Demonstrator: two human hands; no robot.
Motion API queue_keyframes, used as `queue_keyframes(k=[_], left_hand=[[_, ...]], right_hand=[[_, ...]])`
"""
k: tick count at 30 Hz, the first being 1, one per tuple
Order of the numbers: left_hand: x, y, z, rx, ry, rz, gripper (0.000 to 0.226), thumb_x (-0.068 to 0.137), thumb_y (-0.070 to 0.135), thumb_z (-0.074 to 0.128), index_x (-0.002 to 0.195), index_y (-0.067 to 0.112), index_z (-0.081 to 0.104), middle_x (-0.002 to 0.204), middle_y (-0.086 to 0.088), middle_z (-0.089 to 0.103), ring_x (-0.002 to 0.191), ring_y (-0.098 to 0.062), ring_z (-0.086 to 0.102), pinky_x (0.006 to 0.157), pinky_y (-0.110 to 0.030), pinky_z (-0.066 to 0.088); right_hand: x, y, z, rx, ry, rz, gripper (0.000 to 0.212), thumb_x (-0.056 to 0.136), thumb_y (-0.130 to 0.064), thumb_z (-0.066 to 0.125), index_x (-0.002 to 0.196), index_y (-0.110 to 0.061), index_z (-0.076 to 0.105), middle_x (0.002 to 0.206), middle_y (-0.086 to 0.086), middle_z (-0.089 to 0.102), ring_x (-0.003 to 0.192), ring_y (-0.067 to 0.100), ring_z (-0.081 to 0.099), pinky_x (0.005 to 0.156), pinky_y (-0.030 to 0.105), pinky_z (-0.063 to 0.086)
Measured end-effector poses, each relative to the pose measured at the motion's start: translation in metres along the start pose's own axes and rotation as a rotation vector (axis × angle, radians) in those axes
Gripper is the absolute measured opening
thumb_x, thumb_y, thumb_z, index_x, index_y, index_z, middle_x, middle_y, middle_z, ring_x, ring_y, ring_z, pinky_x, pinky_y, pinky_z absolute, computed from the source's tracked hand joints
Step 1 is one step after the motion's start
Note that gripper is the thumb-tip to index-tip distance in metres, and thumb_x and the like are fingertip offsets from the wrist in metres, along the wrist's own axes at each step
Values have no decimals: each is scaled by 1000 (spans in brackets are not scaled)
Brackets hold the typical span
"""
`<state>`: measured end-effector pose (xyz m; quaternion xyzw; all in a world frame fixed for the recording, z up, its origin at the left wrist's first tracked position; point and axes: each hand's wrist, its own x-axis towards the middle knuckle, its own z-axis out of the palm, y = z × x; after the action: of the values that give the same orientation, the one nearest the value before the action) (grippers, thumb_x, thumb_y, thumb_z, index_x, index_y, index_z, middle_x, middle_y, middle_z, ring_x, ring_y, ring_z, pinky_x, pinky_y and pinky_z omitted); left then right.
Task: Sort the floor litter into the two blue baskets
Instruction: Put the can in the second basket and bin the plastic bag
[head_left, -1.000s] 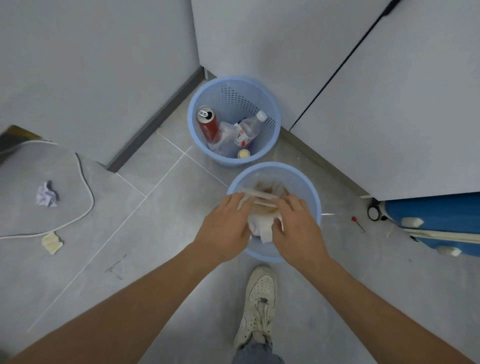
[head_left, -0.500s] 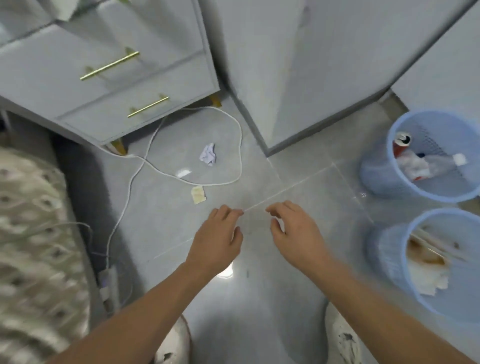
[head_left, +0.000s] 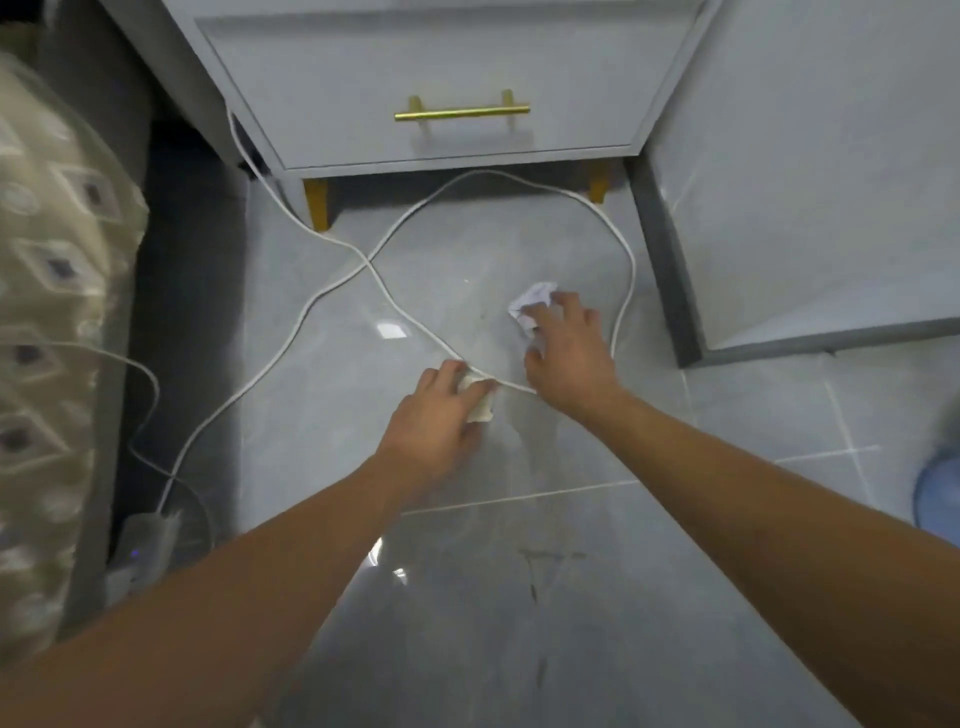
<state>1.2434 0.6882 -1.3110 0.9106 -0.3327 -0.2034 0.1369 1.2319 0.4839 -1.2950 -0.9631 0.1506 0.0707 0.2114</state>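
A cream scrap of litter (head_left: 480, 408) lies on the grey floor tiles beside a white cable (head_left: 332, 291). My left hand (head_left: 439, 415) is down on it, fingers curled over its top, so most of the scrap is hidden. A crumpled white paper ball (head_left: 537, 297) sits a little farther off, inside the cable's loop. My right hand (head_left: 569, 348) reaches over the cable with fingers spread, and its fingertips touch the near side of the ball. Only a blurred edge of one blue basket (head_left: 937, 499) shows at the far right.
A grey bedside cabinet (head_left: 441, 67) with a gold handle stands on gold legs straight ahead. A patterned bedspread (head_left: 47, 312) fills the left side. A power strip (head_left: 143, 540) lies at the lower left. A grey wall panel (head_left: 810, 182) closes off the right.
I have turned away from the baskets and moved in on the cabinet. Both hands went from hovering empty above the floor to the two pieces of litter.
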Motion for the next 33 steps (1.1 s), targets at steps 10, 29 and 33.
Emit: queue_keyframes(k=[10, 29, 33], left_hand=[[5, -7, 32, 109, 103, 104, 15, 93, 25, 61, 106, 18, 60, 110, -7, 49, 103, -30, 48, 70, -46, 51], [-123, 317, -74, -50, -4, 474, 7, 91, 20, 70, 96, 18, 66, 94, 0, 55, 88, -26, 55, 60, -37, 48], [-142, 427, -59, -131, -65, 591, 8, 92, 25, 66, 96, 19, 63, 96, 0, 54, 93, -25, 54, 65, -41, 50]], right_hand=[[38, 23, 40, -178, 9, -147, 25, 90, -6, 55, 110, -14, 67, 130, 20, 46, 108, 43, 45, 79, 51, 54], [-354, 80, -186, 371, 273, 371, 32, 98, -20, 45, 117, -20, 71, 138, 11, 49, 117, 30, 51, 98, 37, 47], [-453, 142, -222, 339, 340, 595, 31, 99, -21, 47, 118, -25, 70, 139, 6, 46, 124, 30, 51, 101, 35, 43]])
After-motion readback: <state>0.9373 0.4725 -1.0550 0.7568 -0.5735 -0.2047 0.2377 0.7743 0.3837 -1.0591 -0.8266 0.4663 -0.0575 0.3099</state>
